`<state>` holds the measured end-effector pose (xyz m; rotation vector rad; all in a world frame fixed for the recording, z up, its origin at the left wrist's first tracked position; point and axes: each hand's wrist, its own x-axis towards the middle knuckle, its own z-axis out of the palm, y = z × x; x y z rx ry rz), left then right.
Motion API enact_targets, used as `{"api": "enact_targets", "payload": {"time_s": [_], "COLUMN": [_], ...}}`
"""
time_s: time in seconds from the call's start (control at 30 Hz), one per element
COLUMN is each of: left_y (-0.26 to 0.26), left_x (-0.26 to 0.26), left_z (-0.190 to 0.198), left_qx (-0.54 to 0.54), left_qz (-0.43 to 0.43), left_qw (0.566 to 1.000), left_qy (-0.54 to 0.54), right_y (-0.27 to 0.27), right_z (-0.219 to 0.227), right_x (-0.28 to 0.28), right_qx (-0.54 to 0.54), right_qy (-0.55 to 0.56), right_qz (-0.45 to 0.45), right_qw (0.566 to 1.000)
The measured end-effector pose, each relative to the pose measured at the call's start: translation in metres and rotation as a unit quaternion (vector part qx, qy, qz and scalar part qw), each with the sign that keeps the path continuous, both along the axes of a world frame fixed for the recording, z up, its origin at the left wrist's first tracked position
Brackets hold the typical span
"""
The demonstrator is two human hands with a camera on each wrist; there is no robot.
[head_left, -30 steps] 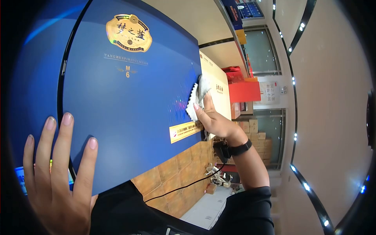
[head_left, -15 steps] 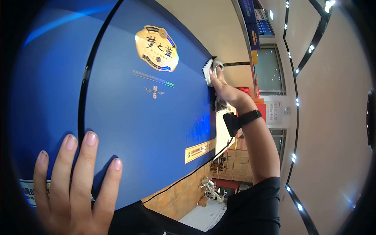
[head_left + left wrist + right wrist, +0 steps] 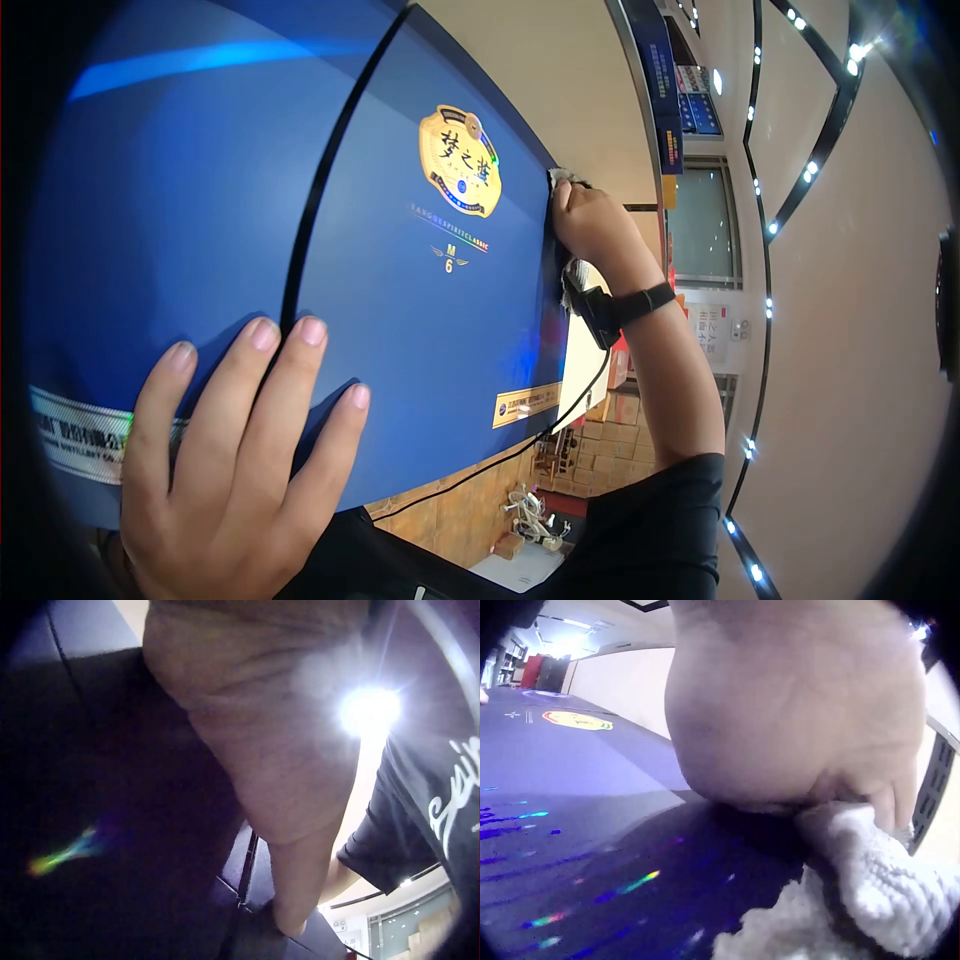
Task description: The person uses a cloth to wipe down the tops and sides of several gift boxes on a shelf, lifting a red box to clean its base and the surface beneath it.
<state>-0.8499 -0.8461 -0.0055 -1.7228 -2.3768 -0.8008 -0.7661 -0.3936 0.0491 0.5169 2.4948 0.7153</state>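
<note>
Across the head view lies a large blue box with a gold label and a dark seam beside it. The left hand rests flat on the blue surface across the seam, fingers spread. At the box's far edge the right hand holds a whitish cloth, with fingers curled over it. In the right wrist view the textured cloth bunches out from under the right hand, against the blue surface. The left wrist view shows the left hand from close up, its fingertips hidden.
A beige panel borders the blue box's far edge. A cream box lies beyond its right side. A black cable runs from the right wrist's camera past the box's near edge. Stacked cartons and white cords are farther off.
The right hand has moved with the cloth from near the lower gold strip up along the box's far edge. The left hand has stayed flat on the blue surface while the head view shifted.
</note>
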Motion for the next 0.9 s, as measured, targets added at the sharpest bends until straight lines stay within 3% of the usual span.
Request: {"api": "enact_targets", "payload": {"time_s": [0.03, 0.13, 0.23, 0.33, 0.43, 0.5, 0.6, 0.7, 0.73, 0.9], "left_y": [0.001, 0.005, 0.003, 0.005, 0.006, 0.006, 0.001, -0.003, -0.001, -0.007], "left_x": [0.000, 0.002, 0.001, 0.001, 0.000, 0.000, -0.002, -0.005, -0.002, -0.002], "left_z": [-0.004, -0.016, -0.018, -0.011, -0.013, -0.015, -0.017, -0.021, -0.019, -0.014], "left_qx": [0.020, 0.065, 0.083, 0.094, 0.110, 0.118, 0.106, 0.080, 0.081, 0.141], "left_qz": [0.005, 0.021, 0.032, 0.029, 0.032, 0.028, 0.017, 0.022, 0.030, 0.021], "left_qw": [1.000, 0.998, 0.996, 0.995, 0.993, 0.993, 0.994, 0.994, 0.995, 0.988], "left_qy": [0.004, 0.017, 0.031, 0.021, 0.025, 0.015, 0.025, 0.071, 0.052, -0.060], "right_y": [0.012, -0.012, -0.012, -0.049, -0.108, -0.121, -0.138, -0.151, -0.172, -0.176], "right_z": [-0.004, 0.004, 0.003, 0.008, 0.010, 0.002, -0.007, -0.008, 0.002, -0.005], "right_x": [0.000, -0.016, -0.015, -0.034, -0.069, -0.094, -0.135, -0.149, -0.147, -0.131], "right_qx": [0.022, -0.036, -0.050, -0.052, -0.172, -0.216, -0.111, -0.197, -0.224, -0.240], "right_qy": [-0.033, 0.074, 0.101, 0.127, 0.183, 0.184, 0.142, 0.194, 0.205, 0.208], "right_qz": [0.098, -0.056, -0.023, -0.012, 0.081, 0.256, 0.489, 0.310, 0.184, 0.291], "right_qw": [0.994, 0.995, 0.993, 0.990, 0.965, 0.924, 0.853, 0.910, 0.935, 0.902]}}
